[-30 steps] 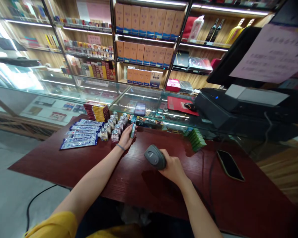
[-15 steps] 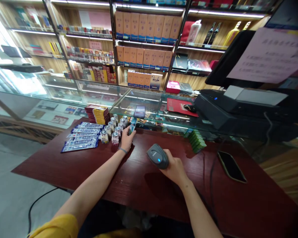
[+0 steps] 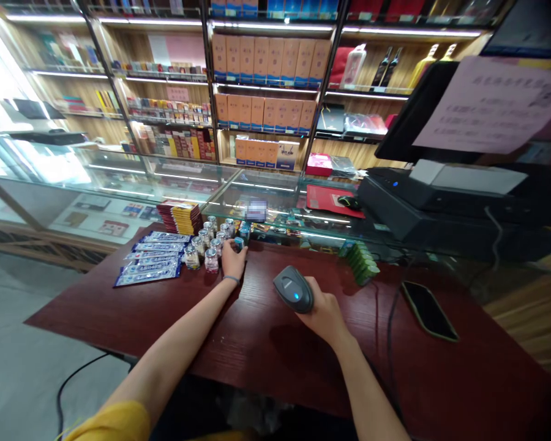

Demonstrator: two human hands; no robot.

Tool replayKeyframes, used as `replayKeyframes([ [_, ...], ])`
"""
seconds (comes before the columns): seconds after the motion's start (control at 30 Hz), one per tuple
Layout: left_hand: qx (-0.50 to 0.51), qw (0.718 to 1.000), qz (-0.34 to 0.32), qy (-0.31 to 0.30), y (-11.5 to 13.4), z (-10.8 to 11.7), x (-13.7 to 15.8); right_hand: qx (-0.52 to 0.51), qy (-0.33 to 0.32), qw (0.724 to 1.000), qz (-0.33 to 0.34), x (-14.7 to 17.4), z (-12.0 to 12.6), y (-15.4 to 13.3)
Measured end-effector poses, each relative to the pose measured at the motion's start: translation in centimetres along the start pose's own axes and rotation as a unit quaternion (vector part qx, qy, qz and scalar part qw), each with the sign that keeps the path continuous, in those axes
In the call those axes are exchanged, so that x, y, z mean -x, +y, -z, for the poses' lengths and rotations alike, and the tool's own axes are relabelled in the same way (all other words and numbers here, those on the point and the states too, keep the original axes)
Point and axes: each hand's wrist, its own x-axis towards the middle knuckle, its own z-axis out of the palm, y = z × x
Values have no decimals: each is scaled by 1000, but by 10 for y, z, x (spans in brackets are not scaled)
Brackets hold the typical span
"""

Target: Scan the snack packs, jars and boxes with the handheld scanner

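My left hand (image 3: 233, 260) is closed around a small blue pack (image 3: 239, 243) at the back of the dark red table, right beside two rows of small lidded jars (image 3: 212, 260). Another blue pack (image 3: 245, 229) stands just behind it. My right hand (image 3: 324, 309) grips a dark grey barcode scanner (image 3: 294, 290) above the middle of the table; a blue light glows on its top. Left of the jars lie several blue-and-white long packets (image 3: 149, 269), fanned out. Behind those, a stack of red and yellow packs (image 3: 181, 217) stands.
A row of green packs (image 3: 362, 263) and a phone (image 3: 429, 310) lie on the table (image 3: 239, 337) to the right. A glass counter (image 3: 280, 190) runs along the back. A monitor with a paper sheet (image 3: 491, 104) stands at right. A cable crosses the table's right part.
My left hand has shifted slightly left and down with the small blue pack, closer to the jars. The view has tilted up a little. My right hand keeps hold of the scanner.
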Motion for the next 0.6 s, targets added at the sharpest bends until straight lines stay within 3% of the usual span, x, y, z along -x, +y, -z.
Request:
replayKeyframes([
  [0.43, -54, 997, -9, 55, 11, -19, 0, -32, 1, 999, -16, 0, 2, -2],
  [0.6, -85, 996, 0, 41, 12, -21, -1, -24, 9, 1000, -14, 0, 2, -1],
])
